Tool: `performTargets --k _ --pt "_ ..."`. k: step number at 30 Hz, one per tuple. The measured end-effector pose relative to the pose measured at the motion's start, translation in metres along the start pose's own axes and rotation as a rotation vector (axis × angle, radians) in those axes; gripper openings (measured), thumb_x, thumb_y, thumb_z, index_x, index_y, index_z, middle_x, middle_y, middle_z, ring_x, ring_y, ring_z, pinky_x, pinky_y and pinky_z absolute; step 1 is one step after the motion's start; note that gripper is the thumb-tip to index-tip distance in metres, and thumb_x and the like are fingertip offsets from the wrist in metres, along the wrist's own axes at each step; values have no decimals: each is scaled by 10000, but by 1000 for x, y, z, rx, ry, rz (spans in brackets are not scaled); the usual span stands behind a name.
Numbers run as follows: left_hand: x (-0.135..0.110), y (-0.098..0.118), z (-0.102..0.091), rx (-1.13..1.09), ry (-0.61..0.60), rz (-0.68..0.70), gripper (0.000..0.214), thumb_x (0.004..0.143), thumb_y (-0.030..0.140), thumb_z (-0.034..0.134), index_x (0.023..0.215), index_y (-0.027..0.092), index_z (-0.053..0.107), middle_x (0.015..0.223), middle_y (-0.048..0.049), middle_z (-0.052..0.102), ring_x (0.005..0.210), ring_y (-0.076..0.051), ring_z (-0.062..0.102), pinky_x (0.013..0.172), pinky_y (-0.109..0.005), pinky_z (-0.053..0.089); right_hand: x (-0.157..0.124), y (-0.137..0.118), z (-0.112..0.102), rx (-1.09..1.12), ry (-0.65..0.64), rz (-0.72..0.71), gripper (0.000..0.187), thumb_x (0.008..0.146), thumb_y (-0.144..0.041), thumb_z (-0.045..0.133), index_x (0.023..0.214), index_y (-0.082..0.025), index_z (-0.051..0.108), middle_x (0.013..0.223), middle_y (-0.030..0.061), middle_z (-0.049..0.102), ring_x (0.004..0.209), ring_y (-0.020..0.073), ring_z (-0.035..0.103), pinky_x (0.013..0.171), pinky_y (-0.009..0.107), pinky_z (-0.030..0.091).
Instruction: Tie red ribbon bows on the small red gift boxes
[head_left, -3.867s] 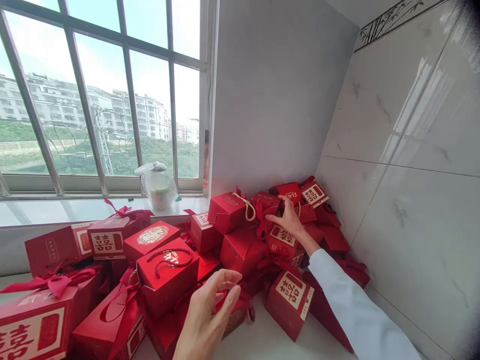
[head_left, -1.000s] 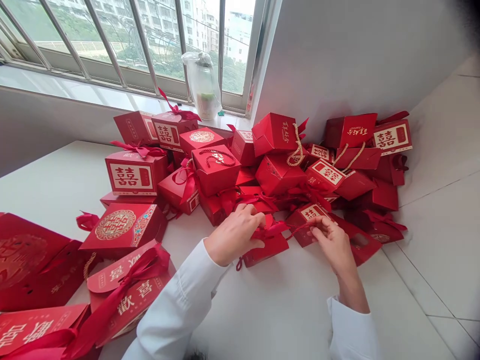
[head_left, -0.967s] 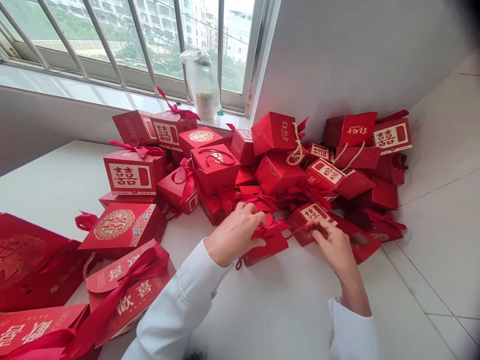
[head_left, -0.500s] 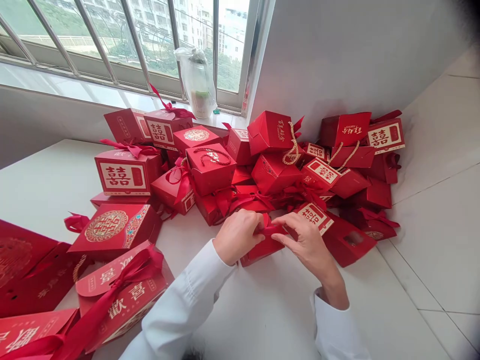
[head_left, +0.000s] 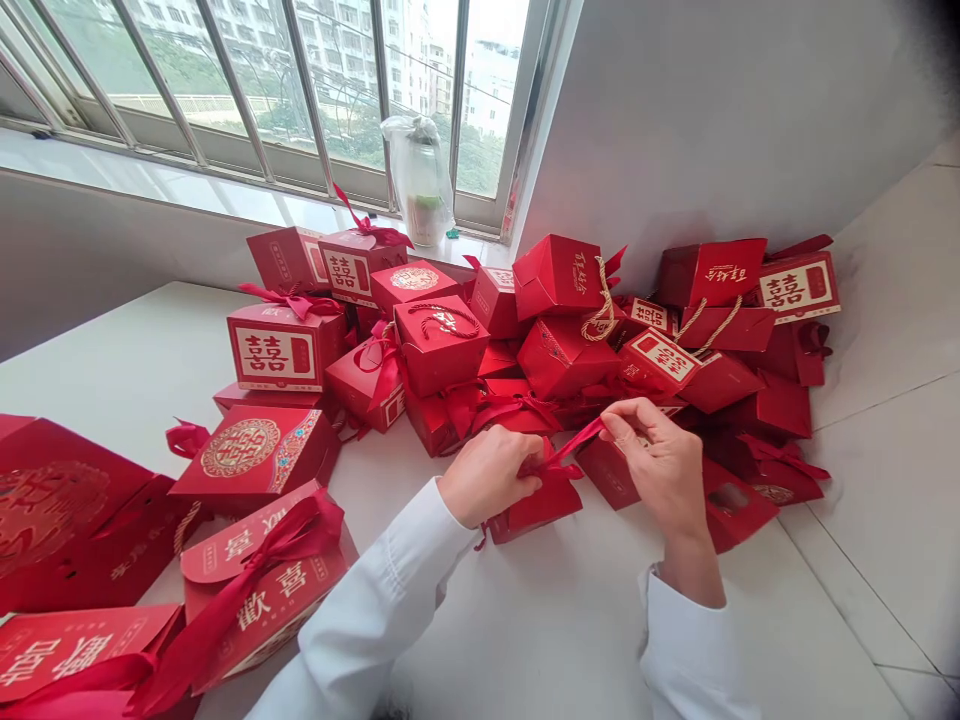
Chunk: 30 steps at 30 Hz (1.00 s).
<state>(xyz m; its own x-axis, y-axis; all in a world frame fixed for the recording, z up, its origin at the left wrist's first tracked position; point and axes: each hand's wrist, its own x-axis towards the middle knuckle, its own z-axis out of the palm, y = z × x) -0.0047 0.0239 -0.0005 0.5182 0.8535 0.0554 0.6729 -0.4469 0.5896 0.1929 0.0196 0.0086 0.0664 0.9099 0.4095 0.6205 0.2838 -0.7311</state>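
Red ribbon (head_left: 582, 437), pinched (left hand (head_left: 487, 476), right hand (head_left: 664, 466))

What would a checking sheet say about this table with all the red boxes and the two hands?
Surface: glossy white table, with boxes along its back and left.
Job's things: small red box lying on the table; its ribbon is stretched between both hands.
Clutter: pile of red boxes against the wall; bigger boxes at left, some with bows.
Grippers: left hand closed on the ribbon at the box; right hand pinches the ribbon's end in its fingers.
Cables: nothing seen.
Surroundings: barred window, bagged jar on the sill, grey wall.
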Motion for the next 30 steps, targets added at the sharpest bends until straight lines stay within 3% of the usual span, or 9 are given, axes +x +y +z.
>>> performTargets --k 6,10,14,17,20,23,26,28,30 --pt "1 0 -3 -50 -44 -30 72 709 128 557 724 196 576 577 42 520 536 -104 410 498 -209 271 11 24 -26 603 313 165 191 730 -336 722 776 -192 606 599 -48 590 545 97 550 549 209 460" --pt "2 2 -6 -145 -75 9 24 755 185 576 731 181 579 606 42 529 546 -89 408 510 -199 290 11 23 -47 825 430 181 166 704 -278 744 756 -191 612 616 -48 588 554 79 545 555 191 477" --pt "0 6 -10 -217 -78 4 128 788 246 596 691 163 586 610 38 550 548 -79 421 530 -198 309 5 17 -64 785 364 160 120 721 -294 722 738 -217 632 604 -46 555 526 100 523 513 225 469" --pt "-3 10 -17 -288 19 -48 164 810 253 582 677 157 588 605 34 557 552 -75 431 534 -198 313 -1 12 -72 691 284 118 95 721 -292 718 729 -226 650 658 -35 562 552 107 523 524 244 445" --pt "-7 12 -25 -526 128 -59 197 839 314 564 720 158 581 642 31 555 559 -72 427 527 -194 322 -10 6 -78 678 229 59 85 735 -287 713 709 -236 650 645 -14 529 591 132 509 555 287 418" --pt "-9 12 -32 -864 267 -48 213 859 366 550 793 163 551 682 25 548 606 -78 471 579 -195 385 -20 4 -86 669 51 -60 198 752 -366 700 616 -248 618 544 1 465 541 153 466 553 336 389" --pt "-13 9 -39 -1023 451 -19 227 839 395 578 795 178 533 728 8 557 688 -99 524 672 -230 448 -24 6 -95 603 -443 -238 313 748 -571 660 621 -285 664 510 9 544 483 156 502 532 333 413" --pt "-18 6 -44 -1056 521 35 320 817 492 573 714 196 505 676 9 531 691 -123 541 660 -262 472 -22 4 -95 505 -736 -261 368 749 -653 601 734 -303 714 576 12 623 509 163 555 541 314 444" --pt "-25 2 -50 -1071 479 164 497 766 652 528 571 205 432 508 23 440 574 -140 525 565 -286 472 -18 -3 -87 346 -767 -163 381 799 -618 567 803 -269 720 686 28 661 606 173 593 575 293 456"
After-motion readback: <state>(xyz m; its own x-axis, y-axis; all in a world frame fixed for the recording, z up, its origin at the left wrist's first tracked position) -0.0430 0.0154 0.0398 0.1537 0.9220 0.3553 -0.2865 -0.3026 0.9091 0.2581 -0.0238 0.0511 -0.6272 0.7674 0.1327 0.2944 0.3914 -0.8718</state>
